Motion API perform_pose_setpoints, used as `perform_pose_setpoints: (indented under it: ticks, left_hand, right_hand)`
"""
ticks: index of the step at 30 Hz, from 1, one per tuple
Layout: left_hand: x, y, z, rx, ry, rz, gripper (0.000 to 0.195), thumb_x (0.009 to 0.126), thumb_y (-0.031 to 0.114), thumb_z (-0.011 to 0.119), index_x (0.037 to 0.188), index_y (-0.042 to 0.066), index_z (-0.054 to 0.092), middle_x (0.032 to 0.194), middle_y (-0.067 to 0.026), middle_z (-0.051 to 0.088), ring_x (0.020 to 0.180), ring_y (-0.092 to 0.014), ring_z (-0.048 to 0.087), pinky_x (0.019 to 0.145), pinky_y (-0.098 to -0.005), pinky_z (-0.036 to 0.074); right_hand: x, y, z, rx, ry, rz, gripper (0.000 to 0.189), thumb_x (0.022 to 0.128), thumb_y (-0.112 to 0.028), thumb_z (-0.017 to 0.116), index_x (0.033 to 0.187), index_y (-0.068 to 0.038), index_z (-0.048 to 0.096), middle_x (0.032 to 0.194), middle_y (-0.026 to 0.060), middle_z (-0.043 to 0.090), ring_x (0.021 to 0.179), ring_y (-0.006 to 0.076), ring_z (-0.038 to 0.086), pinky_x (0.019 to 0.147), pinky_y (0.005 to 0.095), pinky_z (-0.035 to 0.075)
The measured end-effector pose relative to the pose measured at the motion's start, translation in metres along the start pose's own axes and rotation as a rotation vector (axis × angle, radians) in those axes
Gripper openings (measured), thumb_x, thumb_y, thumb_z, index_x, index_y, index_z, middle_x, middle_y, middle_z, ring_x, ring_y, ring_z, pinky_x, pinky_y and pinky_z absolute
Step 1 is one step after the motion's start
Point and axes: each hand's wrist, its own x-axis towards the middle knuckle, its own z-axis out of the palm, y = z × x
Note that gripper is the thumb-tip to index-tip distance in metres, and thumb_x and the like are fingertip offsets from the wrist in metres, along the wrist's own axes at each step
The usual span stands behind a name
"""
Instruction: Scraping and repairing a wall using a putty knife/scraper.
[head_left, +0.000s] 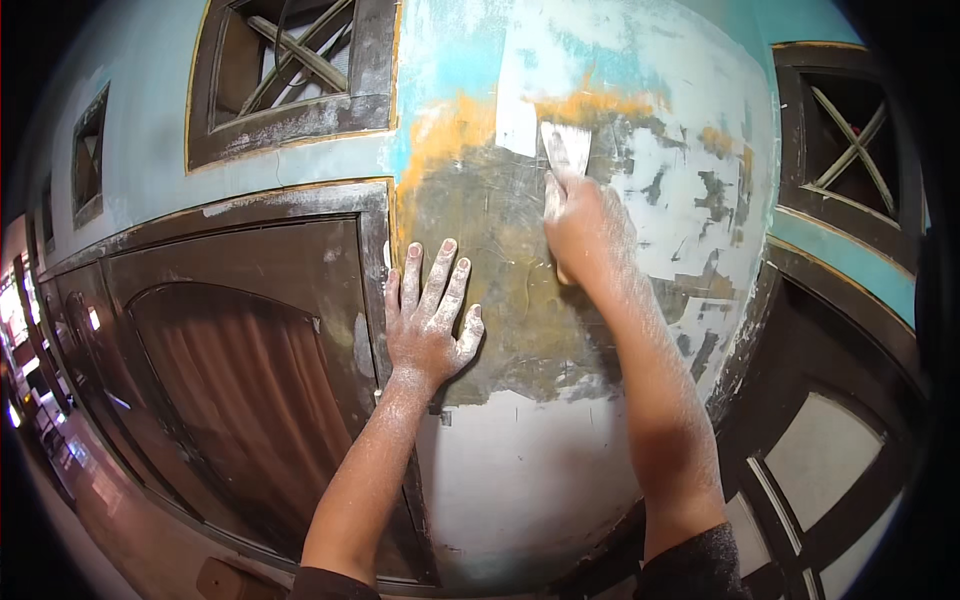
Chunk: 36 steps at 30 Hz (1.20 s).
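A wall (510, 322) with patches of brown, orange, turquoise and white fills the middle of the head view. My right hand (589, 225) grips a putty knife (568, 150), its wide blade pointing up and lying against the wall near the border of the brown and orange areas. The knife's handle is mostly hidden inside my fist. Spread flat on the lower left of the brown patch, my left hand (431, 319) holds nothing. White dust coats both hands and forearms.
To the left, a dark wooden door (232, 247) with a curtained panel borders the wall, below a vent frame (367, 105) with crossed bars. Another dark door (832, 360) and vent frame (791, 150) are on the right. A brown object (232, 581) stands low at the left.
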Motion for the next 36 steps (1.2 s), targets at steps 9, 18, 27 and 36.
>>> perform_pose_setpoints:
  ticks: [9, 18, 27, 36]
  left_hand:
    - [0.002, 0.002, 0.003, -0.015, 0.016, 0.01, 0.064, 0.083, 0.024, 0.072, 0.144, 0.012, 0.059, 0.164, -0.0076, 0.042, 0.154, -0.04, 0.03, 0.124, -0.0577, 0.022]
    - [0.002, 0.002, 0.002, -0.012, 0.022, 0.015, 0.063, 0.082, 0.024, 0.072, 0.143, 0.012, 0.06, 0.164, -0.0075, 0.043, 0.154, -0.04, 0.03, 0.123, -0.0581, 0.023]
    - [0.002, 0.003, 0.0, -0.018, 0.001, 0.002, 0.063, 0.083, 0.026, 0.072, 0.144, 0.013, 0.06, 0.164, -0.007, 0.042, 0.154, -0.04, 0.03, 0.123, -0.0579, 0.022]
    - [0.002, 0.001, 0.001, -0.019, 0.01, 0.0, 0.062, 0.083, 0.027, 0.072, 0.143, 0.015, 0.061, 0.163, -0.0052, 0.044, 0.154, -0.038, 0.032, 0.123, -0.057, 0.024]
  right_hand:
    - [-0.036, 0.001, 0.025, -0.006, -0.045, 0.017, 0.031, 0.103, -0.027, 0.053, 0.119, -0.009, 0.072, 0.087, 0.0279, 0.07, 0.084, 0.0495, 0.068, 0.079, 0.0577, 0.054]
    - [-0.024, -0.006, 0.024, 0.036, 0.01, 0.076, 0.032, 0.102, -0.026, 0.054, 0.123, -0.01, 0.071, 0.083, 0.0295, 0.069, 0.083, 0.0494, 0.068, 0.078, 0.0585, 0.054]
    - [0.002, -0.015, 0.004, 0.001, 0.04, 0.032, 0.029, 0.101, -0.022, 0.05, 0.114, -0.008, 0.071, 0.096, 0.0244, 0.074, 0.094, 0.0448, 0.071, 0.088, 0.0555, 0.055]
    - [0.012, -0.014, -0.008, -0.05, 0.025, 0.022, 0.032, 0.104, -0.027, 0.048, 0.123, -0.012, 0.069, 0.096, 0.0235, 0.074, 0.096, 0.0452, 0.071, 0.088, 0.056, 0.054]
